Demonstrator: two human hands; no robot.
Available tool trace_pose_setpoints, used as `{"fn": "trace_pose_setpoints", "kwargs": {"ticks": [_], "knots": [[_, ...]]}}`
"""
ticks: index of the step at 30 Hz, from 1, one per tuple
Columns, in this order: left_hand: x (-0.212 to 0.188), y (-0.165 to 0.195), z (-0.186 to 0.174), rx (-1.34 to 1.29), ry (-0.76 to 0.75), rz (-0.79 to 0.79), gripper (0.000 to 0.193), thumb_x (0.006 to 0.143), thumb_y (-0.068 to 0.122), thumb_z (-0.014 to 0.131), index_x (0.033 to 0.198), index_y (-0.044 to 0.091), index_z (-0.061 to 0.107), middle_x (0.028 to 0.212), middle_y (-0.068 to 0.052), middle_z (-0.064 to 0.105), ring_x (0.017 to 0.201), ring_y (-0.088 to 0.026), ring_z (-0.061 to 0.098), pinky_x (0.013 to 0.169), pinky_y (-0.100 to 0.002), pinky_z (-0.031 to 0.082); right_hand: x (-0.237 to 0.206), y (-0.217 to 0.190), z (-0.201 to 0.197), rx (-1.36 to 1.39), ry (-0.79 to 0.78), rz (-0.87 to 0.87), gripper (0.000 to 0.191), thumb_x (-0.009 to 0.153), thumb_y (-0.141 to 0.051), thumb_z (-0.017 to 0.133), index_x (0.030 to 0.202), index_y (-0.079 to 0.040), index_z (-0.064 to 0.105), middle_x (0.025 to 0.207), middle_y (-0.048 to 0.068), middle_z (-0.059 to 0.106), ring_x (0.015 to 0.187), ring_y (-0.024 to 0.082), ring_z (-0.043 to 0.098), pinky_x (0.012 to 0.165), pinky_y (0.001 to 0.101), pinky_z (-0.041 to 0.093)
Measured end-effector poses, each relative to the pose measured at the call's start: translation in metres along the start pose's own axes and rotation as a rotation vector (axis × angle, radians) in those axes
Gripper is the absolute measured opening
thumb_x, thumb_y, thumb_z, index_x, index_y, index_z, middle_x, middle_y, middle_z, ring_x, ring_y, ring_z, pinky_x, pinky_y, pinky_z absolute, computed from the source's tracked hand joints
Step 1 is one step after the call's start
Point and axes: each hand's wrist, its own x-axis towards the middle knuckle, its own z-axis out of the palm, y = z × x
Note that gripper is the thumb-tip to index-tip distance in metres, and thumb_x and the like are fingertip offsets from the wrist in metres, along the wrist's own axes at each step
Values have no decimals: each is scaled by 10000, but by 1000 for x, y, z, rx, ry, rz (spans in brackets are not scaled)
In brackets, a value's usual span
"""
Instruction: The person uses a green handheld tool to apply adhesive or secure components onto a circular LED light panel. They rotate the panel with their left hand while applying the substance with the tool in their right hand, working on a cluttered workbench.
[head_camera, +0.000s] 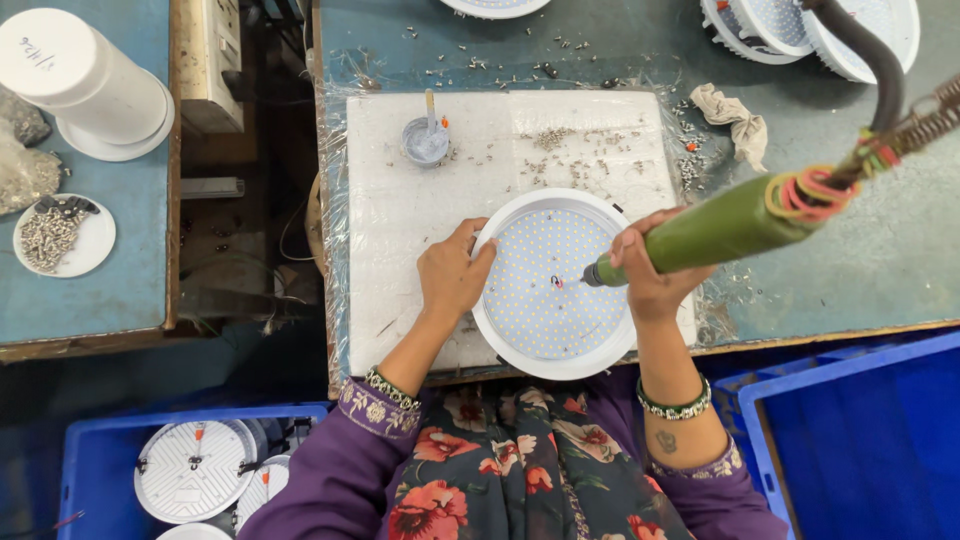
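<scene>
One round white LED panel (548, 290), dotted w/ tiny diodes, lying mid-frame. Left hand (452, 275) gripping its rim; right hand (648, 270) holding one green screwdriver (725, 225), tip touching panel.

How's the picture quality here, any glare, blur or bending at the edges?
Head view: even, soft light, faint shadows; the round light panel is bright but its dots stay sharp; the green screwdriver looks slightly soft; table edges bow slightly from the wide lens.

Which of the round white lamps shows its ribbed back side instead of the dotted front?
The lamp in the blue crate at lower left; the others show dotted faces.
</scene>
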Motion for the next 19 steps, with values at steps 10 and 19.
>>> {"fn": "trace_pose_setpoints", "kwargs": {"ticks": [10, 19], "knots": [[-3, -5, 0, 54, -1, -16, 277, 901, 337, 653, 1128, 195, 727, 564, -61, 611, 484, -260, 614, 533, -411, 460, -13, 5, 10, -15, -5, 3, 363, 962, 127, 634, 1217, -43, 440, 926, 98, 615, 694, 161, 621, 594, 297, 543], [22, -3, -1, 19, 42, 20, 304, 874, 352, 668, 1131, 202, 729, 696, -94, 714, 615, -278, 697, 626, -413, 524, 42, -17, 30, 4, -3, 62, 222, 940, 108, 696, 1090, 34, 550, 856, 114, 646, 679, 169, 657, 606, 310, 562]]}}
